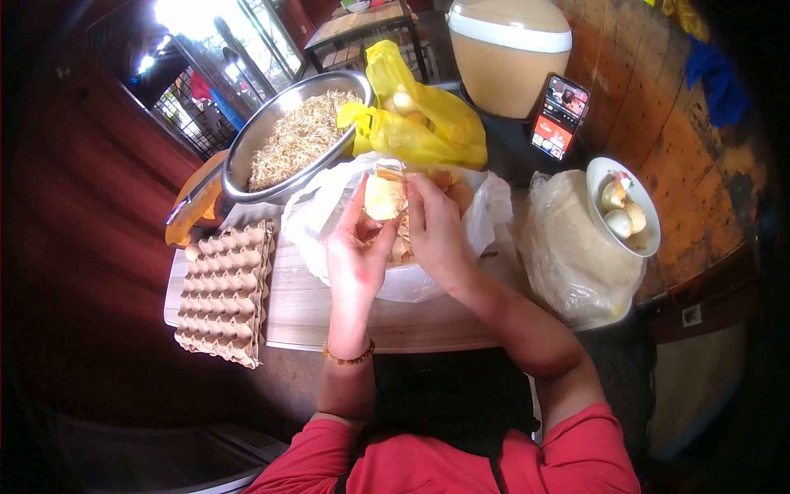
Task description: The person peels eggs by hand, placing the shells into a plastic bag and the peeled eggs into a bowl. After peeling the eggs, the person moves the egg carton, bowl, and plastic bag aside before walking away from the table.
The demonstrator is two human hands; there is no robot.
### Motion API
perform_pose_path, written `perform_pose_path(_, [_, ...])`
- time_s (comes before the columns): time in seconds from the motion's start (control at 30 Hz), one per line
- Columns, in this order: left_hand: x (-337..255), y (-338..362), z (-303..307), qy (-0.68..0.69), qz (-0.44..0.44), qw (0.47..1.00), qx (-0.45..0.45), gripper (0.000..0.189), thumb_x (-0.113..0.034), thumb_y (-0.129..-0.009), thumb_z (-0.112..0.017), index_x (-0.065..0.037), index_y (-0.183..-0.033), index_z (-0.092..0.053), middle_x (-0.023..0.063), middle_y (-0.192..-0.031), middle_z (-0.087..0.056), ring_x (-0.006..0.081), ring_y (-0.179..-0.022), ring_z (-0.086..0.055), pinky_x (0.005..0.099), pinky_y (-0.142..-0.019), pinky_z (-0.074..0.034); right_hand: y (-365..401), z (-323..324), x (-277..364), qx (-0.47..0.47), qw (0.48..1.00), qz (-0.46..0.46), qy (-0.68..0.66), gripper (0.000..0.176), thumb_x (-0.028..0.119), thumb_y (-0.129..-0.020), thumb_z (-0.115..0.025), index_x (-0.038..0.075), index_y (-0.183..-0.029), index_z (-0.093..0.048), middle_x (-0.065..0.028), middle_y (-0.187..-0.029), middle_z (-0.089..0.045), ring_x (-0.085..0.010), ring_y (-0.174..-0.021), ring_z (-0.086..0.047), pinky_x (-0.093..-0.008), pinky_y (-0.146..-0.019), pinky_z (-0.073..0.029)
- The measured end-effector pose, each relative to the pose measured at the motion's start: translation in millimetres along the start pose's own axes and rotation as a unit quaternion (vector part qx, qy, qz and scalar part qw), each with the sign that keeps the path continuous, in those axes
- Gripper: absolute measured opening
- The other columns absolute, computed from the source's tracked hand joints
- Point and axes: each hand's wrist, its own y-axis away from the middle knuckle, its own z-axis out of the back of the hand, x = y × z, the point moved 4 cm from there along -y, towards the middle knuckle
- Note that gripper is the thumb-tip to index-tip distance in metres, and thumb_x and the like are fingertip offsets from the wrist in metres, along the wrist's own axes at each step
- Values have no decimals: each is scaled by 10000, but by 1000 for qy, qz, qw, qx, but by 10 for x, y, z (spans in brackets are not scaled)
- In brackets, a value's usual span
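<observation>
A pale yellowish egg [385, 196], with some brownish shell at its top edge, is held up over the open white plastic bag [317, 214]. My left hand [360, 247] is closed round its left and lower side. The fingers of my right hand [436, 230] press against its right side. Below and behind my hands, brown eggshell pieces [401, 249] lie in the bag. Behind the bag stands a yellow plastic bag [436, 132] with several eggs [403, 100] showing in its opening.
At left are an egg tray stack [222, 292] with one egg on its corner and a metal basin [230, 177] of thin sprouts. A white bowl [599, 177] of peeled eggs rests on a clear plastic bag [568, 255]. Behind stand a phone [559, 117] and a lidded bucket [510, 70].
</observation>
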Motion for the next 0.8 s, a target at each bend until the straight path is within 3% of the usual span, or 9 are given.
perform_pose_path(0.07, [-4, 7, -7, 19, -12, 1000, 6, 591, 83, -814, -641, 64, -1355, -406, 92, -1101, -647, 88, -898, -620, 222, -808, -496, -5, 11, 35, -3, 1000, 1, -13, 170, 92, -930, -460, -38, -1015, -530, -255, -939, -606, -431, -922, -576, -468, -786, -448])
perform_pose_path(0.2, [-11, 3, -18, 34, -24, 999, 6, 613, 95, -802, -636, 43, -1367, -403, 101, -1100, -647, 92, -902, -622, 227, -799, -504, -26, 7, 9, 3, 1000, -6, -21, 142, 86, -931, -461, -35, -976, -521, -258, -920, -606, -433, -917, -574, -472, -781, -444])
perform_pose_path(0.3, [-19, 8, -18, -25, 25, 999, 0, 640, 110, -780, -636, 2, -1372, -418, 110, -1116, -636, 94, -904, -620, 229, -781, -516, -47, 6, -20, 0, 1000, -11, -6, 127, 81, -932, -463, -32, -955, -516, -255, -894, -607, -433, -894, -579, -469, -765, -447])
perform_pose_path(0.37, [-42, -6, -11, -59, -108, 991, -49, 665, 117, -761, -640, -34, -1374, -430, 114, -1126, -628, 97, -900, -620, 230, -753, -525, -58, 20, -24, -9, 1000, -12, -6, 126, 83, -933, -469, -33, -956, -513, -254, -863, -609, -434, -859, -585, -462, -743, -452])
perform_pose_path(0.5, [-19, -21, -17, -58, -121, 990, -33, 668, 114, -761, -646, -45, -1374, -433, 110, -1125, -626, 96, -877, -621, 226, -736, -523, -79, 41, -21, -5, 999, -30, -15, 121, 83, -933, -471, -29, -955, -512, -252, -844, -612, -432, -835, -592, -457, -726, -457])
perform_pose_path(0.57, [29, -32, -25, -3, -90, 996, -24, 656, 97, -737, -678, -58, -1342, -478, 108, -1141, -543, 156, -925, -618, 256, -736, -548, -82, 29, -54, -2, 998, -50, -34, 115, 83, -934, -472, -19, -955, -520, -249, -848, -617, -432, -842, -592, -454, -729, -456])
perform_pose_path(0.8, [67, -28, -47, 88, 14, 996, -8, 616, 100, -781, -655, -17, -1348, -445, 98, -1128, -603, 143, -903, -639, 224, -732, -529, -88, 33, -43, 9, 996, -77, -47, 142, 113, -948, -466, -4, -948, -546, -210, -847, -630, -390, -821, -614, -434, -721, -461])
